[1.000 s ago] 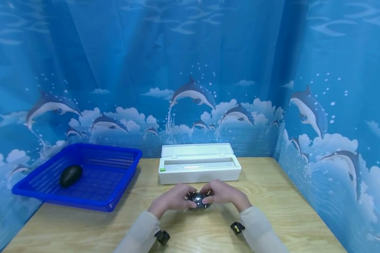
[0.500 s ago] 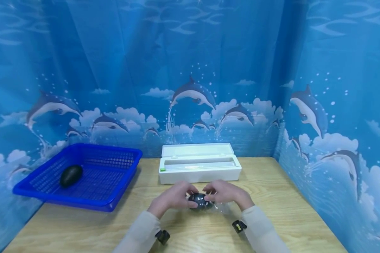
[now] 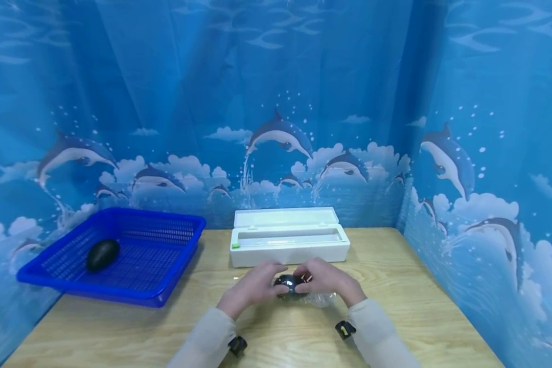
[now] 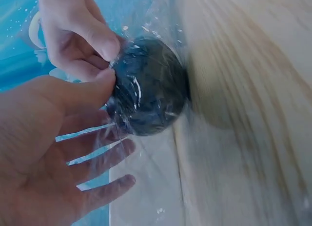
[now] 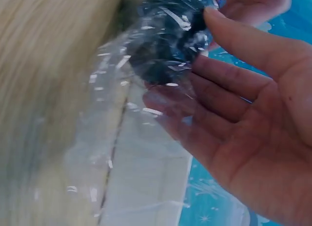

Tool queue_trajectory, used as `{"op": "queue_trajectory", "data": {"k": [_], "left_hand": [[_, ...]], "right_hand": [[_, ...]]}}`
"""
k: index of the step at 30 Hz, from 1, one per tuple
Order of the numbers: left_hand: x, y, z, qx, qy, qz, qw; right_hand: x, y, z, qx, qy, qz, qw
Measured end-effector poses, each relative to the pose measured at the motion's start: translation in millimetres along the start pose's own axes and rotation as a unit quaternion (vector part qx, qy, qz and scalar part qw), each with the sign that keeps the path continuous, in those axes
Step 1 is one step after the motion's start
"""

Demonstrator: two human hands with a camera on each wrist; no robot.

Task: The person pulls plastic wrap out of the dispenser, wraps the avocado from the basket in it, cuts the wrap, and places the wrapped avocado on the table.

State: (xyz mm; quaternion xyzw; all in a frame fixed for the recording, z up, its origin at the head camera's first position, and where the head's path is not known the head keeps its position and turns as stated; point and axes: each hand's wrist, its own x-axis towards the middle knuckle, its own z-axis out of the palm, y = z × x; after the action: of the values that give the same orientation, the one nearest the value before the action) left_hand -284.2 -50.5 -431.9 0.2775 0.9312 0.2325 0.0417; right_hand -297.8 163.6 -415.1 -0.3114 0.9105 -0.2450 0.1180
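Slightly nearer twelve o'clock sits the film-wrapped dark object (image 4: 152, 87): left hand (image 3: 253, 287) at nine, fingers spread, thumb touching; right hand (image 3: 329, 281) at three, pinching clear film (image 3: 321, 300), probably tightening it. White box (image 3: 290, 254) beyond, twelve.

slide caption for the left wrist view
Left hand and right hand around a dark rounded object wrapped in clear plastic film, at a wood-grain tabletop.

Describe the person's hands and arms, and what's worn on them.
The left hand and right hand are ungloved. The left sleeve and right sleeve are long, plain and off-white. Small black devices sit at both wrists; the right one shows a yellow mark.
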Motion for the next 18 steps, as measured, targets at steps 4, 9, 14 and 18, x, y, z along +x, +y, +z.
{"op": "queue_trajectory", "data": {"k": [4,9,14,18], "left_hand": [[1.3,0.5,0.7,-0.011,0.001,0.000,0.9999],[3.9,-4.5,1.6,-0.032,-0.017,0.001,0.9993],[3.3,-9.2,1.2,-0.056,-0.037,0.016,0.9976],[1.9,-11.0,0.8,-0.070,-0.058,0.003,0.9958]], "right_hand": [[1.7,2.9,2.1,0.008,0.002,0.015,0.9999],[3.4,4.2,3.2,0.009,-0.004,0.015,0.9998],[1.2,5.0,3.0,0.016,-0.025,-0.005,0.9996],[-0.1,4.1,2.2,0.025,-0.042,-0.009,0.9988]]}}
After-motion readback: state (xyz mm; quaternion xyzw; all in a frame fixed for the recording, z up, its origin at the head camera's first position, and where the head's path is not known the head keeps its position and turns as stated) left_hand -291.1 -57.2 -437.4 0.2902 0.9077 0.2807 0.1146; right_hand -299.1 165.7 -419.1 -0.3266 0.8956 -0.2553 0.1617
